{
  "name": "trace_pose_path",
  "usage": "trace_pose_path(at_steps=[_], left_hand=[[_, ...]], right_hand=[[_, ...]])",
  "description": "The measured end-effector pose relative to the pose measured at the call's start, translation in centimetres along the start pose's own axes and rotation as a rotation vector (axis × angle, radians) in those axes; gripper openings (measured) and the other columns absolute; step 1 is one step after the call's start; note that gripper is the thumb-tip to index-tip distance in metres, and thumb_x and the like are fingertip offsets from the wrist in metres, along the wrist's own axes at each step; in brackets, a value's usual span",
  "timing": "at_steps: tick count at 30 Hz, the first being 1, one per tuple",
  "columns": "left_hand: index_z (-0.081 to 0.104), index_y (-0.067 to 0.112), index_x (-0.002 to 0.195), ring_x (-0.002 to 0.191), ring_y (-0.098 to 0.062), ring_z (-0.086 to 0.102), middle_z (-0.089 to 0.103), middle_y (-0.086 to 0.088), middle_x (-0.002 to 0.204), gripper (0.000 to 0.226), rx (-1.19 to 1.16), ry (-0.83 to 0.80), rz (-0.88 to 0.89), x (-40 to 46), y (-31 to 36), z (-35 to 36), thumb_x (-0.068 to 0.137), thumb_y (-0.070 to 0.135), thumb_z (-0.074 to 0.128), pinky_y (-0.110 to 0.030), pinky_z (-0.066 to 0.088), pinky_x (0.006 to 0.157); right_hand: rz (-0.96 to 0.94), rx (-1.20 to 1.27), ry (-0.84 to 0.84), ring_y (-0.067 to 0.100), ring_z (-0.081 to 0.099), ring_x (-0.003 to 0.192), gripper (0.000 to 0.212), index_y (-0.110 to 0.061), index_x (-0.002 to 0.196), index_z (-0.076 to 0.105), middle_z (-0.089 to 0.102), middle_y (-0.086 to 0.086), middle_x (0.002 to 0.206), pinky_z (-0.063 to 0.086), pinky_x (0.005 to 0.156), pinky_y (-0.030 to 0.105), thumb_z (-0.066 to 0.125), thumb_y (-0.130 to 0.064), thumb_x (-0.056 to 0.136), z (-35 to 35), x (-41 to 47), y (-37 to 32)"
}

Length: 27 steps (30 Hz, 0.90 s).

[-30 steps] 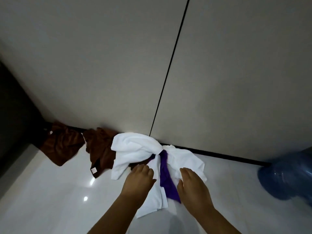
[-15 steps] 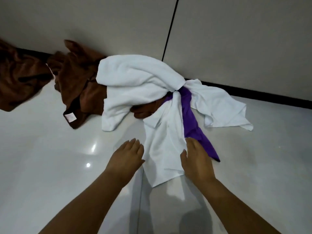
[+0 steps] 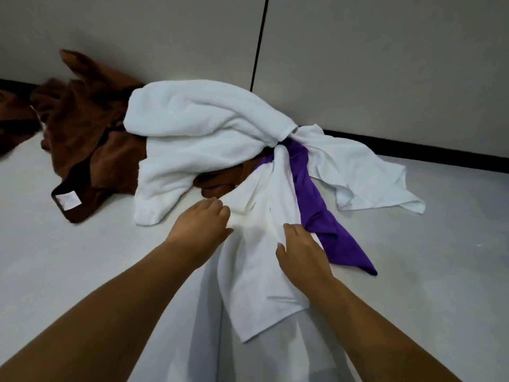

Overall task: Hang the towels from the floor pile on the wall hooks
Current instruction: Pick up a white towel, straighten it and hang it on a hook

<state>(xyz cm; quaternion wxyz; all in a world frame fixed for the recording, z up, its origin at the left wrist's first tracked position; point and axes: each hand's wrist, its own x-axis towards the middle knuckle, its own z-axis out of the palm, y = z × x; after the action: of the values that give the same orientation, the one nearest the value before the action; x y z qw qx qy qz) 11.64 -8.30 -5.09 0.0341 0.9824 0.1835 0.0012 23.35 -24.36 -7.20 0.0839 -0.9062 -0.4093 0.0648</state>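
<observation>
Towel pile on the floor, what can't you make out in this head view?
- Wall hooks: none in view, cut off above the top edge.
- Brown towel: its left part runs off the left edge, and its right part lies under the white towel.
- Purple towel: its upper end is buried in the white folds.
- Left hand, right hand: fingertips are hidden, so the grip is unclear.
- Label: print too small.

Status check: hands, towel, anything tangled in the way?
Left hand and right hand on thin white towel, grip unclear. Towel on floor, unhung. Purple cloth alongside; thick white towel overlaps its top.
</observation>
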Motion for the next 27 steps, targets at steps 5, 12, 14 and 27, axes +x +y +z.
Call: trace_pose_path(at_steps=[5, 12, 14, 27], left_hand=[[0.047, 0.012, 0.125, 0.123, -0.021, 0.043, 0.047, -0.004, 0.132, 0.041, 0.026, -0.033, -0.007, 0.5, -1.1, 1.2, 0.097, 0.041, 0.042, -0.027, 0.035, 0.096], [0.045, 0.017, 0.13, 0.121, -0.017, 0.043, 0.047, 0.0, 0.133, 0.043, -0.005, -0.08, -0.099, 0.0, -2.9, 3.2, 0.097, 0.044, 0.039, -0.025, 0.034, 0.099], [0.042, 0.016, 0.134, 0.124, -0.017, 0.042, 0.045, -0.001, 0.136, 0.045, -0.001, -0.103, -0.059, -0.4, -3.2, 4.0, 0.098, 0.042, 0.038, -0.025, 0.031, 0.103], [0.07, 0.007, 0.086, 0.074, -0.024, 0.067, 0.069, -0.008, 0.085, 0.029, -0.023, -0.078, 0.005, -0.8, -5.6, 5.7, 0.07, 0.029, 0.079, -0.028, 0.054, 0.064]], right_hand=[[-0.05, -0.016, -0.042, 0.018, 0.049, 0.112, 0.032, -0.009, 0.128, 0.044, 0.048, 0.004, 0.127, 0.036, 0.087, 0.021, 0.036, -0.017, 0.098, 1.2, 1.6, -0.3], [-0.167, -0.01, -0.116, 0.019, 0.034, 0.134, 0.044, -0.009, 0.143, 0.029, 0.033, 0.006, 0.148, 0.023, 0.108, 0.022, 0.036, -0.019, 0.1, 2.0, 6.3, -2.5], [-0.209, -0.025, -0.14, 0.017, 0.023, 0.141, 0.051, -0.008, 0.147, 0.021, 0.024, 0.007, 0.154, 0.013, 0.114, 0.023, 0.038, -0.017, 0.1, 2.9, 7.1, -2.6], [-0.151, 0.118, 0.047, 0.021, 0.055, 0.105, 0.028, -0.009, 0.123, 0.056, 0.057, 0.008, 0.122, 0.041, 0.091, 0.026, 0.044, -0.012, 0.098, 6.3, 9.4, -3.0]])
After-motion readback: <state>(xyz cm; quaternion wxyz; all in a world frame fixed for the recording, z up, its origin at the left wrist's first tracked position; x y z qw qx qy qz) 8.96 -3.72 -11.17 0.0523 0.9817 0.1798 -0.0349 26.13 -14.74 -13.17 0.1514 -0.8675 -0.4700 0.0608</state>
